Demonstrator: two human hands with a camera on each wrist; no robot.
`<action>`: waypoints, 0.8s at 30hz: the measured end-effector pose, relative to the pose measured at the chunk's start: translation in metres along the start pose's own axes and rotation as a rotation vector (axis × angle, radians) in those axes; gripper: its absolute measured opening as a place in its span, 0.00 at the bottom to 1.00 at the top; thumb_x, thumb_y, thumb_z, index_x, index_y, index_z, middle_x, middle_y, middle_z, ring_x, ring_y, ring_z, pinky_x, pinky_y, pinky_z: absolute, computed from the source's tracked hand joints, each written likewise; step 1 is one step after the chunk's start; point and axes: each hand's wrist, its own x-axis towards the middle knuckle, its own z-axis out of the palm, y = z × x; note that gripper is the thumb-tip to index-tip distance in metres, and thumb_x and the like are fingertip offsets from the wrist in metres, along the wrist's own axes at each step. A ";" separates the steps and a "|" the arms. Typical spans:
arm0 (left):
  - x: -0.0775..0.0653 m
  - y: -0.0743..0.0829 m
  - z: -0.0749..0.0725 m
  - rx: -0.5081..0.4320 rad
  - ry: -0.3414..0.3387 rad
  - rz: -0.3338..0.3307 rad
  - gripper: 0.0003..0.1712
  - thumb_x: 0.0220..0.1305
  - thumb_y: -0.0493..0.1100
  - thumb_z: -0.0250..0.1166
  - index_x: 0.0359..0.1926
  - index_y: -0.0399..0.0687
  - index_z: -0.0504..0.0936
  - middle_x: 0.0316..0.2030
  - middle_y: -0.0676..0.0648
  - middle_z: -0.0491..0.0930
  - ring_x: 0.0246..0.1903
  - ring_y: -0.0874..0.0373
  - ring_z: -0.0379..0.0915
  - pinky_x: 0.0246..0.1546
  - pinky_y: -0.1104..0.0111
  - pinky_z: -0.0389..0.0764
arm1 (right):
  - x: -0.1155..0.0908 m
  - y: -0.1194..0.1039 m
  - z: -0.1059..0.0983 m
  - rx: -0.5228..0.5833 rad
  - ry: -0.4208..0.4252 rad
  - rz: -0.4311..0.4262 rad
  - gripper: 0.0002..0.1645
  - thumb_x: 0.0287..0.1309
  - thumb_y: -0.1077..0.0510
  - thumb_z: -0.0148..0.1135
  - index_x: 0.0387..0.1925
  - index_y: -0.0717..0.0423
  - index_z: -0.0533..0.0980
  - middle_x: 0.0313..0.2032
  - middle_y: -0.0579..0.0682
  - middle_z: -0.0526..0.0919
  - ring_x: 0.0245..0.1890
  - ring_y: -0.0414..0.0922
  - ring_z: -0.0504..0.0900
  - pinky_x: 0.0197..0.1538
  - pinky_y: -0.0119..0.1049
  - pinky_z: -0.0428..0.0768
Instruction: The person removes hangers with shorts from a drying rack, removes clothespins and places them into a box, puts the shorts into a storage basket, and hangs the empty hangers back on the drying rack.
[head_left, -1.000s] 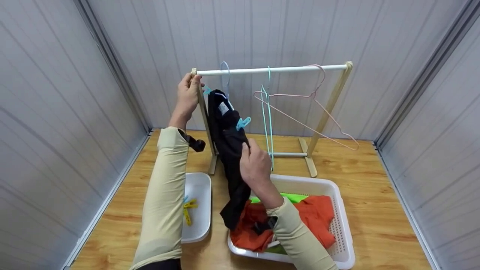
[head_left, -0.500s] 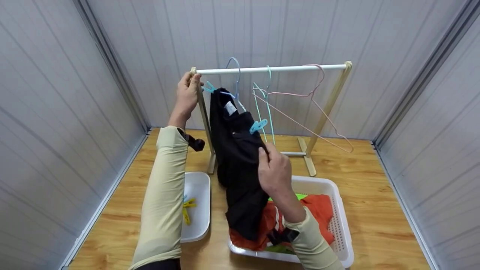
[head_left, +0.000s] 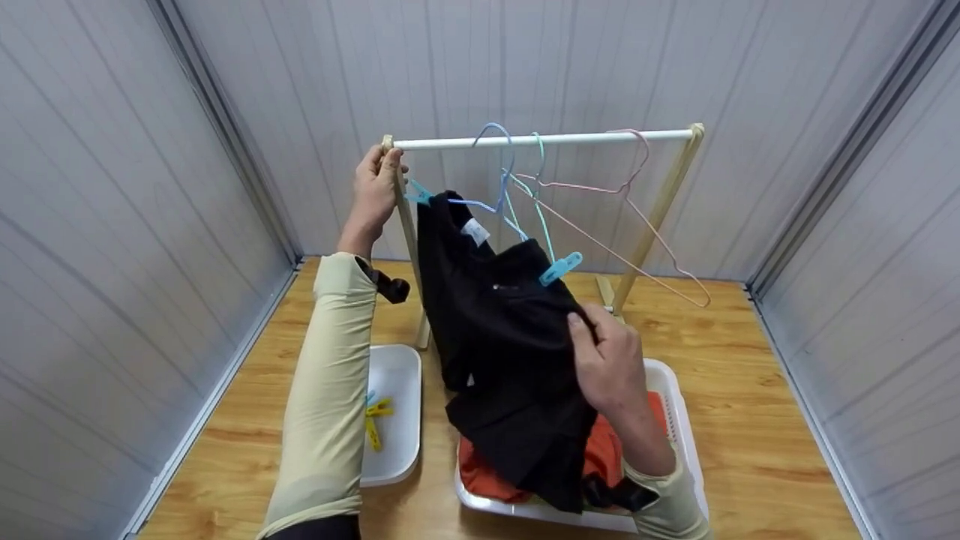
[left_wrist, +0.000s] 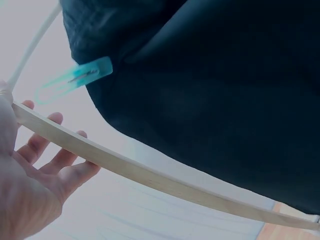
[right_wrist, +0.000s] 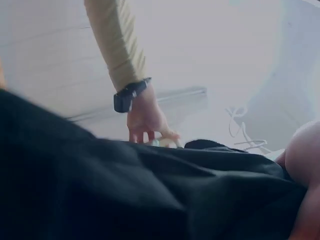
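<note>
A pair of black pants (head_left: 495,322) hangs from a blue hanger (head_left: 492,126) hooked over the rack's white bar (head_left: 439,144). Light-blue clothespins (head_left: 561,268) clip its waistband at both sides, and a white label shows inside. My right hand (head_left: 611,364) pinches the pants' right edge below one clothespin, thumb on the near side. At the rack's top left corner, my left hand (head_left: 375,191) holds the wooden post (left_wrist: 150,181), its fingers behind it in the left wrist view. In the right wrist view, dark cloth (right_wrist: 150,195) fills the lower part.
Green (head_left: 538,146) and pink hangers (head_left: 637,191) hang farther right on the bar. Below stands a white basket (head_left: 686,450) with orange clothes (head_left: 487,469), partly hidden by the pants. A white tray (head_left: 405,435) with yellow clothespins (head_left: 373,431) lies left. Panel walls enclose the space.
My right hand has moved right and down with the pants' edge, spreading and turning the pants to face forward. The blue hanger's hook has slid right along the bar. My left hand stays put.
</note>
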 end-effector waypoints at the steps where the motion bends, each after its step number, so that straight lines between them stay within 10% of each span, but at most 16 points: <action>1: 0.003 -0.005 -0.001 0.001 0.004 -0.002 0.13 0.73 0.50 0.52 0.41 0.46 0.74 0.38 0.40 0.76 0.39 0.47 0.74 0.45 0.56 0.74 | 0.000 0.003 -0.003 0.003 -0.001 -0.013 0.08 0.66 0.60 0.57 0.39 0.57 0.82 0.34 0.48 0.84 0.35 0.42 0.81 0.40 0.39 0.76; 16: 0.007 -0.013 -0.008 0.062 -0.022 -0.061 0.21 0.70 0.58 0.52 0.48 0.47 0.75 0.40 0.41 0.73 0.35 0.53 0.68 0.34 0.61 0.73 | 0.003 0.032 -0.059 0.007 -0.034 -0.104 0.10 0.64 0.66 0.58 0.42 0.59 0.83 0.37 0.48 0.86 0.38 0.41 0.82 0.43 0.24 0.73; 24: -0.012 0.014 -0.028 0.361 -0.029 -0.168 0.26 0.73 0.47 0.53 0.67 0.43 0.66 0.60 0.38 0.68 0.56 0.49 0.67 0.53 0.57 0.72 | 0.010 0.050 -0.087 0.018 -0.018 -0.188 0.10 0.60 0.71 0.59 0.36 0.58 0.83 0.30 0.48 0.84 0.30 0.37 0.78 0.37 0.24 0.71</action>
